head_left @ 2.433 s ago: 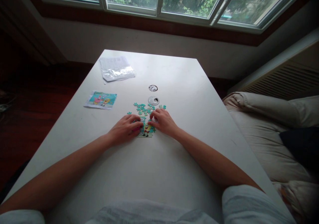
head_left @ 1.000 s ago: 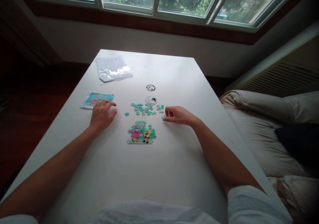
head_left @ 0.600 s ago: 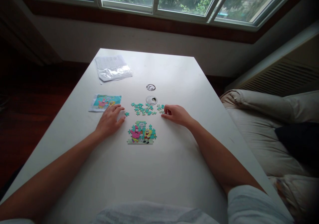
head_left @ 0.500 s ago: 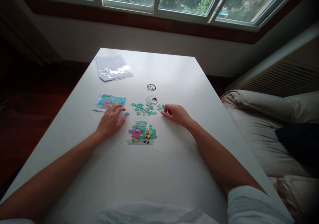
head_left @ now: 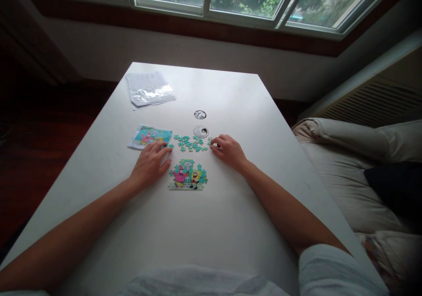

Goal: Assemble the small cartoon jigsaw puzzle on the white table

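Note:
On the white table, a partly assembled cartoon jigsaw puzzle (head_left: 180,177) lies between my forearms, its upper edges uneven. Several loose green puzzle pieces (head_left: 197,147) are spread in a band just beyond it. My left hand (head_left: 150,164) rests with its fingers apart over the near edge of a picture packet (head_left: 150,134); a single piece (head_left: 171,146) lies by its fingertips. At the right end of the loose pieces is my right hand (head_left: 231,152), fingers curved, thumb and forefinger a little apart around the pieces there. Those fingers partly hide them.
A clear plastic sleeve with papers (head_left: 150,89) lies at the table's far left. Two round openings (head_left: 200,114) are set in the tabletop beyond the pieces. A beige sofa (head_left: 336,182) stands along the right side, and a window is ahead.
My left hand has shifted right, and the picture packet has slid right with it. My right hand has moved slightly left, with the right-end pieces now closer to the others.

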`<move>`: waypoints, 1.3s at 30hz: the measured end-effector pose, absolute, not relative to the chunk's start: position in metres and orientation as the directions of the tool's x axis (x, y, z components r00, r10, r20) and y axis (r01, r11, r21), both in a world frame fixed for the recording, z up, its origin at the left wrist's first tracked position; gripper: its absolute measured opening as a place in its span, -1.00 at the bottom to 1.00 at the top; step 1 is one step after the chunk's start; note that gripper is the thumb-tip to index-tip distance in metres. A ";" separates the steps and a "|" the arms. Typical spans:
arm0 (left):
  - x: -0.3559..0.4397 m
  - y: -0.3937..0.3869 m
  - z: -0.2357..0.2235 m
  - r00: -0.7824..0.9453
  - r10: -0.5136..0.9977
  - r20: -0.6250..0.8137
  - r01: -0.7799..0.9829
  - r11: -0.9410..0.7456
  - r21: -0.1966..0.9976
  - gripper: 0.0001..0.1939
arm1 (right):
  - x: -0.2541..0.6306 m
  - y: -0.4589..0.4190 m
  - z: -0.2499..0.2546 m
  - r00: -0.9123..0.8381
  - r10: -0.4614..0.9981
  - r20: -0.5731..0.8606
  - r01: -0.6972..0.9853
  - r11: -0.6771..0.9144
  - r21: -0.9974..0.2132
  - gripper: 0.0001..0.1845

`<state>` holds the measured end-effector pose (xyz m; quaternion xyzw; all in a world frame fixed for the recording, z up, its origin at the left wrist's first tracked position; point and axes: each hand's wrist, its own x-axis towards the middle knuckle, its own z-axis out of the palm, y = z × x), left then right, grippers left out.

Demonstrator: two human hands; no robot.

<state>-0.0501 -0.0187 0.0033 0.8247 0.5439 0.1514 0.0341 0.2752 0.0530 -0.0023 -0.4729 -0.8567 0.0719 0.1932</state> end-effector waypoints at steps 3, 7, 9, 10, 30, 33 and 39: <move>-0.048 -0.020 0.003 0.393 0.896 0.207 0.878 -0.432 0.204 -0.61 | 0.272 0.050 0.000 -0.527 0.804 0.277 0.758 0.592 -0.275 -0.84; -0.050 -0.017 0.003 0.350 0.907 0.235 0.893 -0.399 0.211 -0.60 | 0.268 0.048 0.000 -0.579 0.762 0.290 0.717 0.645 -0.263 -0.86; -0.053 -0.015 0.003 0.301 0.920 0.250 0.910 -0.356 0.214 -0.61 | 0.267 0.046 -0.001 -0.587 0.752 0.300 0.705 0.657 -0.268 -0.87; -0.054 -0.014 0.003 0.285 0.925 0.250 0.916 -0.340 0.212 -0.62 | 0.266 0.046 -0.001 -0.588 0.749 0.305 0.701 0.660 -0.270 -0.86; -0.045 -0.022 0.012 0.430 0.878 0.212 0.866 -0.467 0.179 -0.65 | 0.264 0.046 -0.007 -0.661 0.679 0.318 0.626 0.734 -0.264 -0.84; -0.045 -0.021 0.011 0.457 0.865 0.208 0.852 -0.493 0.175 -0.64 | 0.263 0.046 -0.007 -0.674 0.671 0.309 0.614 0.742 -0.271 -0.88; -0.045 -0.022 0.012 0.418 0.887 0.195 0.888 -0.444 0.117 -0.63 | 0.262 0.045 -0.005 -0.653 0.697 0.297 0.640 0.717 -0.275 -0.91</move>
